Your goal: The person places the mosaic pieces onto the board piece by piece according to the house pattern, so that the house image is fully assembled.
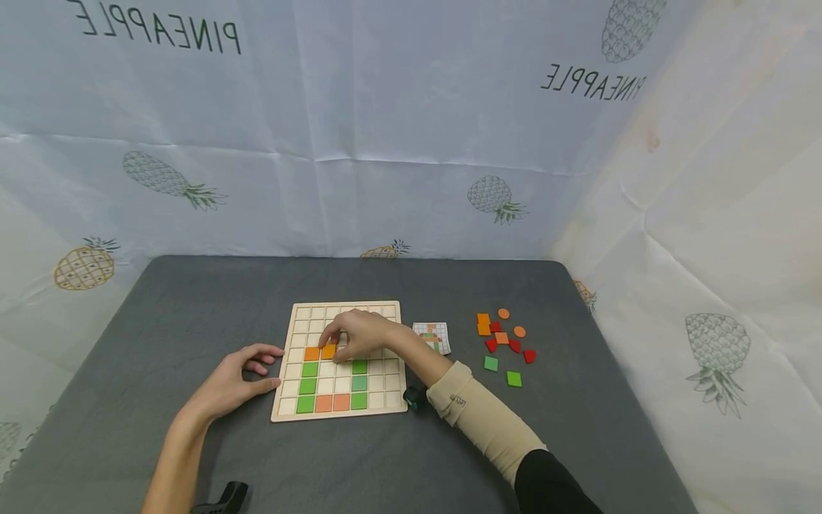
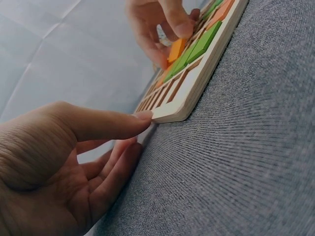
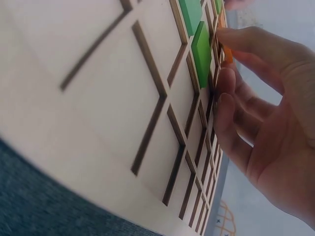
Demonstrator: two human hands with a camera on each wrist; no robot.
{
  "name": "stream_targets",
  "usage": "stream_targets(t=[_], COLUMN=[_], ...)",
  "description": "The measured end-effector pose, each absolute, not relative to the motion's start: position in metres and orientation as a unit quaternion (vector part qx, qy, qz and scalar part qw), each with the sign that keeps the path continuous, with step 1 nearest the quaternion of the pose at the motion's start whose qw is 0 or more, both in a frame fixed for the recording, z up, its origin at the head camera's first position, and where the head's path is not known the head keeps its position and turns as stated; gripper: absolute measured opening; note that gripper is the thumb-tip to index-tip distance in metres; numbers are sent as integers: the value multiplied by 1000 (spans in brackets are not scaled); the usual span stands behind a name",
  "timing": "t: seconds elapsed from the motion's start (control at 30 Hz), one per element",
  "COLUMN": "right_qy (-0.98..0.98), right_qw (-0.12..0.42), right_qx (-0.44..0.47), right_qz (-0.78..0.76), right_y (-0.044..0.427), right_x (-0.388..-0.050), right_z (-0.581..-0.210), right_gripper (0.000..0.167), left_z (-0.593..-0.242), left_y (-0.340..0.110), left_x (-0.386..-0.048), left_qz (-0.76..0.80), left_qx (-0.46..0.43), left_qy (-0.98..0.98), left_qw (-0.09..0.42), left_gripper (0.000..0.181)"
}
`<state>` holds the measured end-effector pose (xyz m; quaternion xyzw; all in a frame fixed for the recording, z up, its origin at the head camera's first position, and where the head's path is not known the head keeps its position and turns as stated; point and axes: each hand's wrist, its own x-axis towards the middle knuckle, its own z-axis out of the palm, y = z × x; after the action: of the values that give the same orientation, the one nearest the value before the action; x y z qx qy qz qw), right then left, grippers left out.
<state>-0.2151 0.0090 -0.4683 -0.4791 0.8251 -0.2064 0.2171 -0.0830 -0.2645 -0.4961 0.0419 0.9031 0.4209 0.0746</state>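
Observation:
A wooden grid board (image 1: 339, 417) lies on the table, with green, orange and salmon square tiles in several cells. My right hand (image 1: 364, 333) is over its middle and pinches an orange square tile (image 1: 328, 351) between thumb and fingers. That tile stands tilted in the left wrist view, beside another orange tile (image 1: 311, 353) in the grid. Below it, green tiles (image 1: 307, 385) run down the left column. At the board's left edge is my left hand (image 1: 226, 384); its extended thumb (image 2: 110, 124) touches the rim, and the other fingers are loosely bent beside it.
A small pattern card (image 1: 432, 335) lies right of the board, partly behind my right forearm. Farther right are loose red, orange and green pieces (image 1: 501, 338). A small dark object (image 1: 414, 397) is near the board's right edge, and a black item (image 1: 225, 500) at the front.

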Motion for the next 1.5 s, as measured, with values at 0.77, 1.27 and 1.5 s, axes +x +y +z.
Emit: stream_targets(t=[0.77, 1.27, 1.5], right_qy=[811, 817, 829], right_qw=[243, 219, 207], right_qx=[-461, -429, -379], right_qz=[-266, -317, -355], right_y=[30, 93, 138], right_x=[-217, -218, -216], right_z=[-462, -434, -425], right_gripper=[34, 34, 37], left_z=[-498, -497, -497], left_y=[-266, -266, -265], left_x=[-82, -81, -81], left_qz=[427, 429, 428], left_qx=[46, 48, 43], left_qy=[900, 899, 899], left_qw=[74, 75, 79], left_gripper=[53, 53, 53])
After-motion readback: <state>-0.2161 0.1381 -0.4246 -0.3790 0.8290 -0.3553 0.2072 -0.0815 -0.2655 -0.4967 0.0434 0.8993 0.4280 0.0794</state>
